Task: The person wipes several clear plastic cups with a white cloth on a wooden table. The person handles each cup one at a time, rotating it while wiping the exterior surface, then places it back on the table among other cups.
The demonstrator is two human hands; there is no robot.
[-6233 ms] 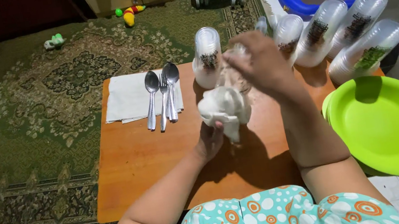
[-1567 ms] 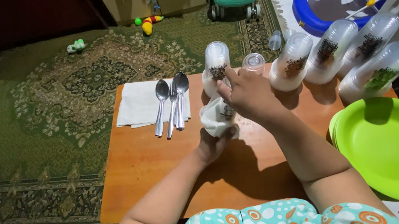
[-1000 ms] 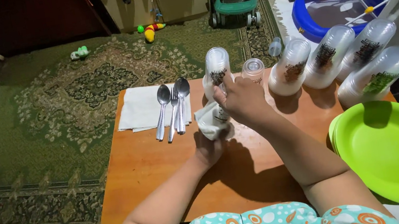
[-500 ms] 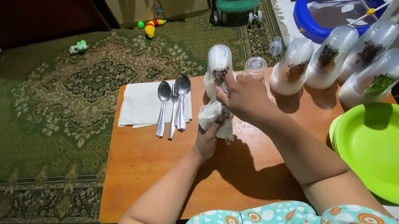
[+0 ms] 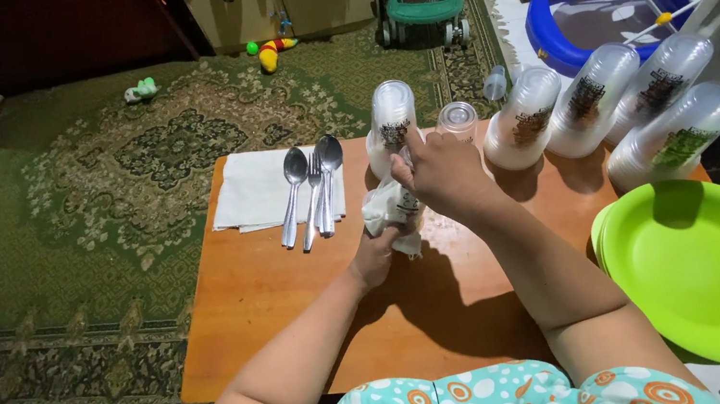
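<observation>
Wiping a cup dry goes best with the cloth pressed firmly against the wall while the other hand turns the cup, so every side meets dry fabric. Left of the work, spoons and a fork [image 5: 311, 186] lie on a folded napkin [image 5: 253, 189]. The left hand [image 5: 376, 255] rises from below, palm up, fingers closed around a white cloth [image 5: 384, 211]. The cloth wraps a clear plastic cup [image 5: 406, 202], held just above the wooden table [image 5: 249, 298]. The right hand [image 5: 441, 174] comes from above, wrist bent down, fingers clamped on the cup's upper end. Upturned cups [image 5: 596, 99] and green plates [image 5: 713, 270] stand to the right.
</observation>
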